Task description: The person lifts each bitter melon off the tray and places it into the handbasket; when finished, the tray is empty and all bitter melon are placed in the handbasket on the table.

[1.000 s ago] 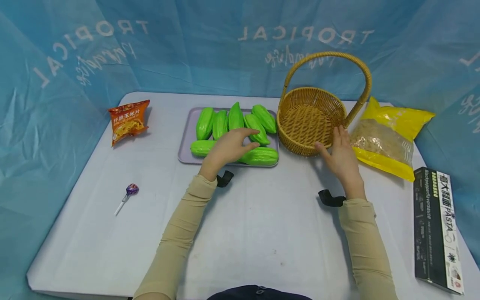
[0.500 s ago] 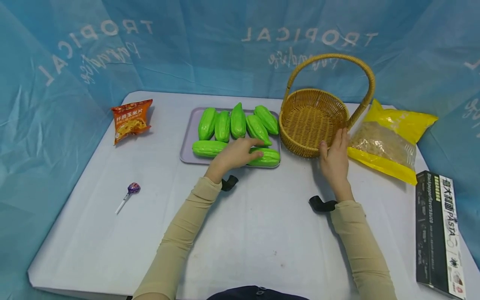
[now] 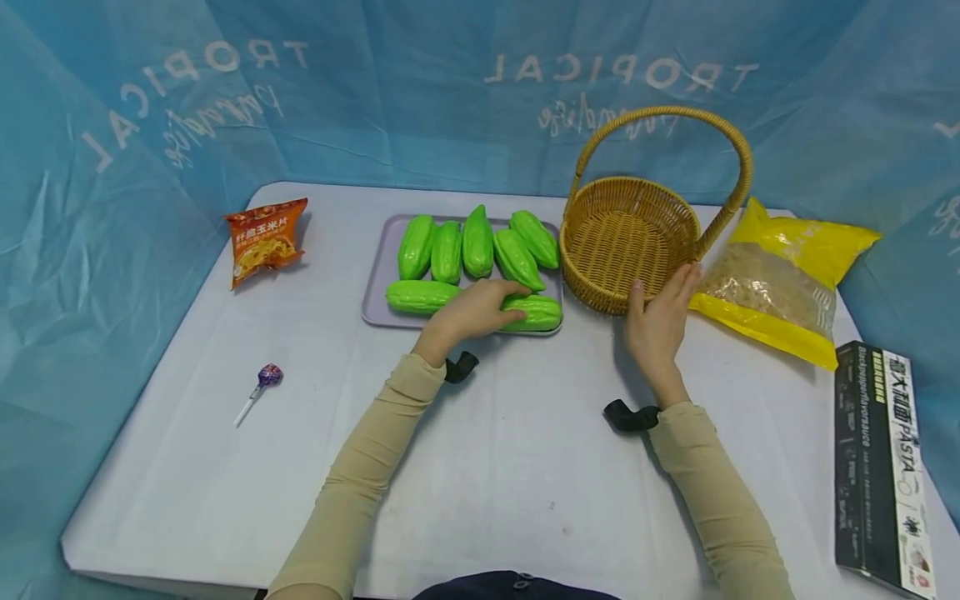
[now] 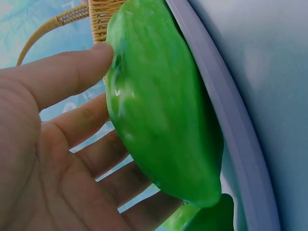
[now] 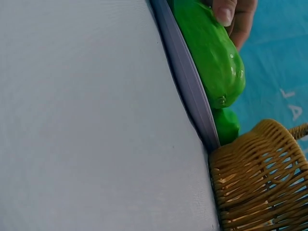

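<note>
In the head view, several green ribbed gourds lie on a lilac tray. My left hand grips the front right gourd by its left part. The left wrist view shows my thumb against one side of that gourd, the fingers reaching behind it. Right of the tray stands a round wicker basket with a tall handle; nothing lies inside. My right hand rests at the basket's front right rim, fingers extended and thumb spread. The right wrist view catches the basket wall and the gourd's end.
A yellow bag lies right of the basket, a black pasta box nearer the right edge. At left are an orange snack bag and a lollipop. A blue curtain hangs behind the white table.
My left hand has come down and right onto the front right gourd and now grips it. My right hand has shifted slightly left along the basket's front rim.
</note>
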Demonstrator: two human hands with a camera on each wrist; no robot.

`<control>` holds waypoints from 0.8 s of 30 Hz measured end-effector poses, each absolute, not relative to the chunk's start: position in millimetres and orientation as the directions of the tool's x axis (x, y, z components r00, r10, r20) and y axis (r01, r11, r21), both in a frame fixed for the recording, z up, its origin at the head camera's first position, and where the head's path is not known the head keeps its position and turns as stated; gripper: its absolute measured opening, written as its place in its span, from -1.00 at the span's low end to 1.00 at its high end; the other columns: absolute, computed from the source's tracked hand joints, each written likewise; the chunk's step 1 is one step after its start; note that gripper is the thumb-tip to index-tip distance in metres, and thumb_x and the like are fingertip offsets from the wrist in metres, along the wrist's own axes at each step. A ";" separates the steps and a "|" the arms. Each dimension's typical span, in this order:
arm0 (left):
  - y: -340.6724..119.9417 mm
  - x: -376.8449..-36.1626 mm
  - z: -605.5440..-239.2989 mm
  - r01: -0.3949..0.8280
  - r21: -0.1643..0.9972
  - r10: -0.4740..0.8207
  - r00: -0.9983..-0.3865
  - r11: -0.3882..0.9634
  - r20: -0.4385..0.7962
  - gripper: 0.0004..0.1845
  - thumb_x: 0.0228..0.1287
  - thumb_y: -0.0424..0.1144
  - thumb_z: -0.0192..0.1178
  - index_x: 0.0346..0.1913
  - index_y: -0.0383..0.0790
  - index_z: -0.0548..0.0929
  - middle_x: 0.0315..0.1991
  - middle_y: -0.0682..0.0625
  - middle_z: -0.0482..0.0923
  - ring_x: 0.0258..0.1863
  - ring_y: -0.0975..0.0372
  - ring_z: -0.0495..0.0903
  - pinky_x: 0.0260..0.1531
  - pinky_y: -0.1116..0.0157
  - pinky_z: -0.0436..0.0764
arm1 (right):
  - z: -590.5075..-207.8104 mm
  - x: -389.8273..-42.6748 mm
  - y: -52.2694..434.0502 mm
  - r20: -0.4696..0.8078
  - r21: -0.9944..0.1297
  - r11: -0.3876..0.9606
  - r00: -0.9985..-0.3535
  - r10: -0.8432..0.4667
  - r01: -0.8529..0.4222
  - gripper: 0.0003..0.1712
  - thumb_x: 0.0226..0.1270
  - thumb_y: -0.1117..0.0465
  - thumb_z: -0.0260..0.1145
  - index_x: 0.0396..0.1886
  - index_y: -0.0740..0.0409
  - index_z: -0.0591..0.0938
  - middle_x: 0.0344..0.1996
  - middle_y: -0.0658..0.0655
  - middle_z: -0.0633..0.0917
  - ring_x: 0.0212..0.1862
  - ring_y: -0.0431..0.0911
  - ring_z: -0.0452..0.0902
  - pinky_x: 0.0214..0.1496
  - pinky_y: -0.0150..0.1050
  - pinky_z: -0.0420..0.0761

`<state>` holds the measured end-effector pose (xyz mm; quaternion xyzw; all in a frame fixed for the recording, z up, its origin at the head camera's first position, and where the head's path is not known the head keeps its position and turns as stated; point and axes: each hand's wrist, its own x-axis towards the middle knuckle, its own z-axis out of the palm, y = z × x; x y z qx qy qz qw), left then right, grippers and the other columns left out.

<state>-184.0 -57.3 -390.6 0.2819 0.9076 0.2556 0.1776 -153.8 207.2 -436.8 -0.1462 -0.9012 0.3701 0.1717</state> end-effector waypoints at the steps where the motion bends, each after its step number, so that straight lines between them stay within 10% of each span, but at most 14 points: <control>1: -57.1 -184.4 -390.4 0.421 0.566 0.604 -0.777 0.708 -0.178 -0.50 0.43 -0.09 0.11 0.37 -0.13 0.42 0.16 -0.06 0.58 -0.53 0.26 0.43 -0.28 0.30 0.46 | -437.0 -154.1 207.5 0.206 -0.715 0.686 -0.896 0.393 0.136 -0.12 0.54 -0.05 -0.09 0.52 0.39 -0.24 0.54 0.36 -0.25 0.58 0.10 -0.39 0.56 0.04 -0.01; 7: -56.6 -187.4 -391.3 0.437 0.564 0.621 -0.762 0.701 -0.181 -0.47 0.39 -0.13 0.16 0.38 -0.12 0.41 0.21 -0.06 0.55 -0.44 0.23 0.48 -0.27 0.28 0.49 | -438.3 -154.0 208.8 0.230 -0.713 0.690 -0.889 0.397 0.124 -0.15 0.55 0.01 -0.12 0.52 0.39 -0.24 0.54 0.37 -0.25 0.58 0.07 -0.36 0.52 0.06 0.08; 14: -53.2 -190.6 -395.7 0.497 0.556 0.670 -0.726 0.666 -0.153 -0.38 0.26 -0.17 0.30 0.37 -0.17 0.42 0.33 -0.06 0.45 0.25 0.11 0.49 0.27 0.17 0.46 | -439.6 -153.5 209.0 0.224 -0.715 0.689 -0.893 0.389 0.121 -0.14 0.55 -0.02 -0.12 0.52 0.39 -0.25 0.54 0.36 -0.26 0.58 0.09 -0.32 0.51 0.08 0.10; 24: -48.8 -196.6 -394.9 0.513 0.634 0.689 -0.723 0.578 -0.043 -0.43 0.27 -0.19 0.29 0.33 -0.16 0.46 0.29 -0.05 0.48 0.29 0.11 0.45 0.30 0.22 0.41 | -438.3 -154.4 209.4 0.196 -0.715 0.685 -0.902 0.384 0.137 -0.13 0.55 -0.06 -0.15 0.52 0.35 -0.29 0.54 0.30 -0.32 0.57 0.09 -0.27 0.45 0.16 0.17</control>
